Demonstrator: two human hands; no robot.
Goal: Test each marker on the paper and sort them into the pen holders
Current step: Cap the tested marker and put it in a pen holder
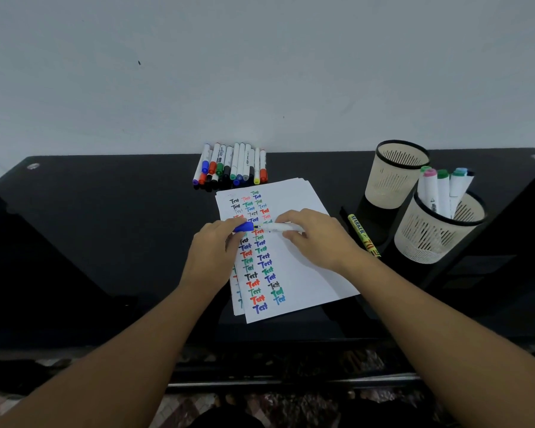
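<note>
The left hand [212, 242] has its fingers curled around a blue cap [244, 227], pinching it between thumb and fingertips above the paper [294, 242]. The right hand [314, 237] grips the white marker [280, 227] by its barrel, fingers bent over the top and thumb underneath. The marker lies roughly level, its dark tip pointing left towards the cap; the tip sits just at the cap's mouth (whether it is inside cannot be told). Both hands hover over the middle of the sheet, hiding several of the written lines.

The paper is a small stack of white sheets lying askew on the black table [105, 230]. It carries columns of the word "Test" in black, red, green and blue.

Behind the paper, against the wall, a row of markers [230, 164] lies side by side with coloured caps facing the person.

To the right of the paper, a yellow marker [363, 235] lies flat on the table, just beside the right wrist. Further right stand two beige slotted pen holders. The far pen holder [396, 174] shows no contents from this angle. The near pen holder [436, 230] contains several white markers standing upright with pink, green and blue caps.
</note>
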